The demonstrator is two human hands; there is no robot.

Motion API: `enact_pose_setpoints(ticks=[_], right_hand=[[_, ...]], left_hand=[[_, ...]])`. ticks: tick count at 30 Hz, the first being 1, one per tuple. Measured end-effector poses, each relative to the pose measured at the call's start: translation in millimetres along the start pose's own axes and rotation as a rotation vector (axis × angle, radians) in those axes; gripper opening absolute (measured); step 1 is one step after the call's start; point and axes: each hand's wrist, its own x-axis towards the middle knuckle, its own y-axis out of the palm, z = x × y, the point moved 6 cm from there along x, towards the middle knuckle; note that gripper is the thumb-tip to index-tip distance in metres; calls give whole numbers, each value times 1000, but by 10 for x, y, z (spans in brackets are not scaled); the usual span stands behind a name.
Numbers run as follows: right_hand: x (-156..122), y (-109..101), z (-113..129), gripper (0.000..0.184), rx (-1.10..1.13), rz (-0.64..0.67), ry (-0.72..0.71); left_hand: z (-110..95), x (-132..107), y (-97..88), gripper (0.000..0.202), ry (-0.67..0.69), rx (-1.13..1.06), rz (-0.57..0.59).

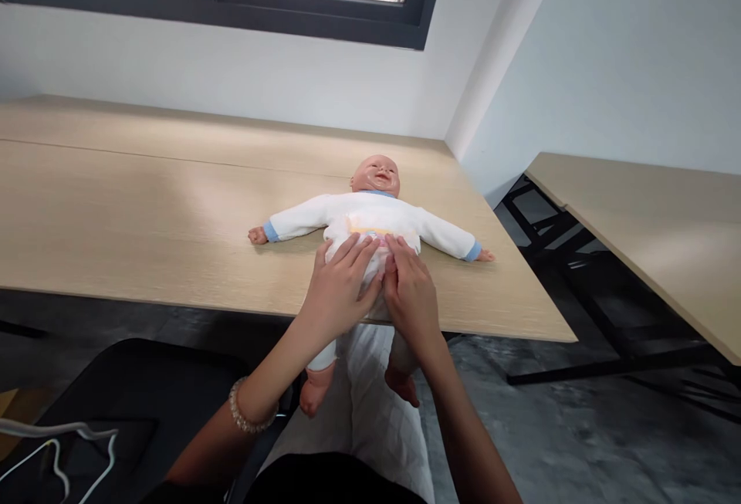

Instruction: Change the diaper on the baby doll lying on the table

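Note:
A baby doll [377,203] lies on its back, head away from me, arms stretched out to both sides. It wears a white top with blue cuffs and collar. Round its waist is a white diaper [339,241] with a coloured, yellow-edged band at the front. My left hand [341,284] rests on the diaper's left side, fingers extended and spread. On the right side, my right hand [412,288] lies with its fingers extended over the front, the thumb close to the index finger. Both hands cover much of the diaper's lower front. The doll's legs hang over the table edge.
The wooden table [144,218] supports the doll near its right front corner. Another table [654,203] stands to the right across a gap. A black chair [139,388] and white cables [86,433] are at lower left. Behind are a wall and a dark-framed window [312,14].

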Motion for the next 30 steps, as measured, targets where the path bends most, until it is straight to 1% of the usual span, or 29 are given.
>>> enact_pose_setpoints(ticks=[4, 10, 15, 18, 20, 22, 24, 26, 30], right_hand=[[-5, 19, 90, 52, -97, 97, -55], [-24, 25, 133, 55, -137, 176, -122], [17, 65, 138, 55, -108, 187, -81], [73, 21, 107, 52, -6, 200, -46], [103, -61, 47, 49, 136, 203, -24], [112, -174, -46, 47, 241, 166, 2], [90, -259, -139, 46, 259, 126, 20], [49, -274, -184, 46, 241, 130, 7], [15, -189, -182, 47, 215, 180, -9]], left_hand=[[-57, -43, 32, 50, 48, 56, 11], [-57, -53, 102, 51, 107, 128, 10], [-3, -7, 110, 48, 85, 107, 19], [62, 24, 52, 47, 46, 3, 21], [125, 32, -20, 46, 25, -117, 20], [205, 23, -107, 44, 12, -243, 9], [298, 1, -185, 44, 2, -330, -12], [388, -25, -220, 45, -13, -388, -24], [491, -41, -135, 49, -54, -489, 43]])
